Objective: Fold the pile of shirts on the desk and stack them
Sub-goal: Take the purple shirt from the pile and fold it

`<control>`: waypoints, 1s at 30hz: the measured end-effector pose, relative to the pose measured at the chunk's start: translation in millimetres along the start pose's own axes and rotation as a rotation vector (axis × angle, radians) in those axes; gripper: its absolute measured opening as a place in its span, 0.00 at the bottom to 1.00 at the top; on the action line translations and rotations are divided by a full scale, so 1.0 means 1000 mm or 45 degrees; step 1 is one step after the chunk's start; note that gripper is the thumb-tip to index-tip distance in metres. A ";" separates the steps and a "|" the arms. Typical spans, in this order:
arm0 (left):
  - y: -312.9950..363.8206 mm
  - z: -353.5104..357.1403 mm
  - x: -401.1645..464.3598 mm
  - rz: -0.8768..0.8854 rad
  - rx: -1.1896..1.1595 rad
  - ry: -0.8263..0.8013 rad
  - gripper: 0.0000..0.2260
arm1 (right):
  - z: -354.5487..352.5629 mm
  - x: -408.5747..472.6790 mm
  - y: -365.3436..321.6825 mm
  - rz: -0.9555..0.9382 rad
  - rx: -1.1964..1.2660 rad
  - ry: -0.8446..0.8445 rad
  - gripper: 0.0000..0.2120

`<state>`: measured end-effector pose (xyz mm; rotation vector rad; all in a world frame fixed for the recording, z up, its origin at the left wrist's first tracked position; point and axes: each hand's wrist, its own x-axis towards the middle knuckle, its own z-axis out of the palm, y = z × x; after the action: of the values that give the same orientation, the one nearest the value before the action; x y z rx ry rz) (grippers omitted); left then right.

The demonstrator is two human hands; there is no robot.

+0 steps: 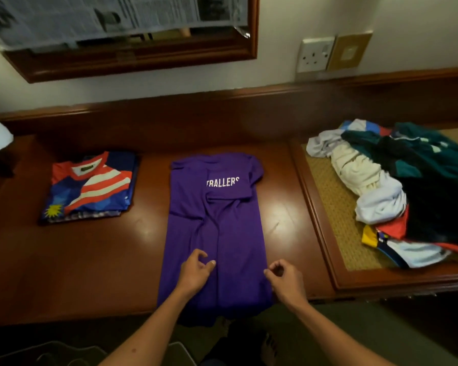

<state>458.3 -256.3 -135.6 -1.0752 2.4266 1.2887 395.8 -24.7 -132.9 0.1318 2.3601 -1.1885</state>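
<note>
a: status of the purple shirt [217,233]?

b: it lies lengthwise on the middle of the counter [283,207], both sides already turned in to make a narrow strip, one sleeve folded over the print near the collar end. the hem end hangs slightly over the near edge. judged: placed that way so the hem can be lifted away from the person for the cross fold.

a: the hands?

b: the left hand [196,270] sits on the cloth near the hem, fingers curled, thumb and forefinger close together. the right hand [286,278] is at the strip's right edge, fingers likewise curled. whether either is actually pinching fabric i cannot tell; the fingertips are too small to read. their position, one on the cloth and one at its edge, suits gathering the lower end evenly.

a: the rest of the job?

b: a folded stack [90,188] is to the left on the counter, top item a red, white and blue jersey, squared up and well apart from the purple shirt. the unfolded pile [397,186] is heaped on a woven mat [325,180] to the right. judged: early to middle of the task; most of the pile is still to do.

a: risk?

b: the turned-in sides may slip open if the hem is raised unevenly.
</note>
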 end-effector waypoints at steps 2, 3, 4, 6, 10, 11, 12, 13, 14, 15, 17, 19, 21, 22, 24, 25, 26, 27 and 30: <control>0.011 -0.010 0.016 0.028 0.016 0.002 0.07 | -0.003 0.010 -0.018 -0.022 0.063 -0.003 0.08; 0.018 -0.016 0.027 0.043 0.024 0.009 0.07 | -0.004 0.017 -0.027 -0.040 0.103 -0.005 0.07; 0.025 -0.020 0.036 0.059 0.018 0.016 0.07 | -0.005 0.023 -0.034 -0.052 0.140 -0.022 0.06; 0.040 -0.029 0.056 0.081 -0.023 0.023 0.06 | -0.004 0.037 -0.049 -0.086 0.156 -0.051 0.04; 0.059 -0.041 0.094 0.158 0.013 0.002 0.06 | 0.003 0.071 -0.074 -0.074 0.168 -0.049 0.02; 0.062 -0.044 0.101 0.185 0.049 -0.014 0.05 | 0.004 0.078 -0.081 -0.054 0.173 -0.042 0.02; 0.065 -0.046 0.108 0.218 0.079 -0.032 0.05 | 0.006 0.087 -0.087 -0.033 0.181 -0.042 0.02; 0.068 -0.048 0.115 0.253 0.110 -0.039 0.05 | 0.008 0.097 -0.093 -0.004 0.191 -0.051 0.03; 0.071 -0.050 0.121 0.296 0.154 -0.029 0.06 | 0.011 0.108 -0.099 0.033 0.218 -0.054 0.04; 0.074 -0.052 0.127 0.344 0.226 -0.009 0.08 | 0.014 0.119 -0.106 0.085 0.259 -0.045 0.05; 0.085 -0.053 0.141 0.471 0.408 0.032 0.12 | 0.020 0.141 -0.119 0.200 0.369 -0.006 0.10; 0.096 -0.050 0.156 0.584 0.513 0.014 0.15 | 0.026 0.156 -0.132 0.262 0.399 0.011 0.13; 0.108 -0.043 0.172 0.667 0.589 -0.062 0.20 | 0.031 0.169 -0.142 0.266 0.331 -0.002 0.12; 0.113 -0.039 0.180 0.696 0.650 -0.111 0.22 | 0.032 0.175 -0.146 0.266 0.297 0.004 0.09; 0.124 -0.029 0.194 0.750 0.779 -0.198 0.25 | 0.033 0.187 -0.151 0.258 0.239 0.022 0.05; 0.129 -0.024 0.200 0.753 0.809 -0.237 0.28 | 0.033 0.192 -0.153 0.216 0.214 0.020 0.06; 0.133 -0.020 0.205 0.736 0.809 -0.268 0.31 | 0.031 0.196 -0.157 0.142 0.189 0.003 0.07; 0.137 -0.019 0.209 0.710 0.794 -0.287 0.32 | 0.029 0.199 -0.163 0.048 0.163 -0.019 0.09; 0.145 -0.027 0.219 0.688 0.626 -0.261 0.20 | 0.021 0.211 -0.186 -0.198 0.180 -0.124 0.07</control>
<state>207.4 -337.1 -129.9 -0.1582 2.7430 0.7754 164.0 -183.1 -106.6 -0.0620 2.2345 -1.4029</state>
